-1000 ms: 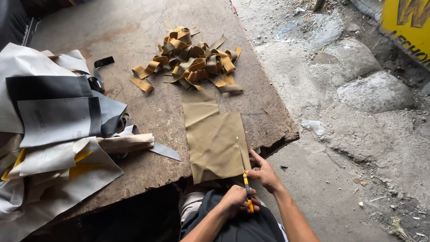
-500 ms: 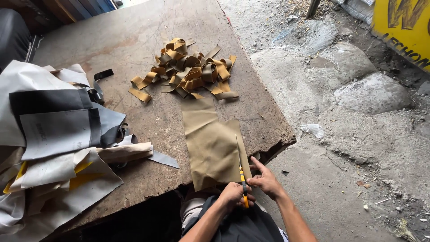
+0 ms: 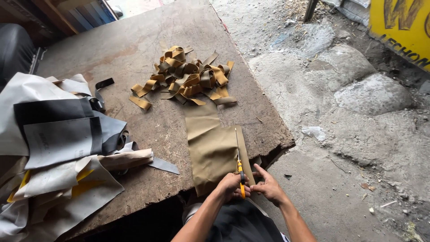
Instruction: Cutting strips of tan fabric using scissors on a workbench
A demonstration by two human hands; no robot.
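A tan fabric sheet (image 3: 210, 148) lies at the near edge of a worn wooden board (image 3: 134, 54). My left hand (image 3: 229, 187) grips orange-handled scissors (image 3: 241, 177). Their long blades point away from me along the sheet's right side, parting off a narrow strip (image 3: 245, 152). My right hand (image 3: 268, 187) is just right of the scissors, with its fingers on the near end of that strip. Farther up the board is a heap of several curled tan strips (image 3: 186, 78).
Folded grey, white and yellow sheets (image 3: 53, 148) are piled at the board's left, with a grey offcut (image 3: 163, 166) beside them. To the right are a rough concrete floor (image 3: 340, 134) with debris, a yellow sign (image 3: 401, 27) and a post (image 3: 310, 10).
The scissors have advanced up the sheet's right side, so a longer strip is parted off. Both hands have closed up together at the board's near edge.
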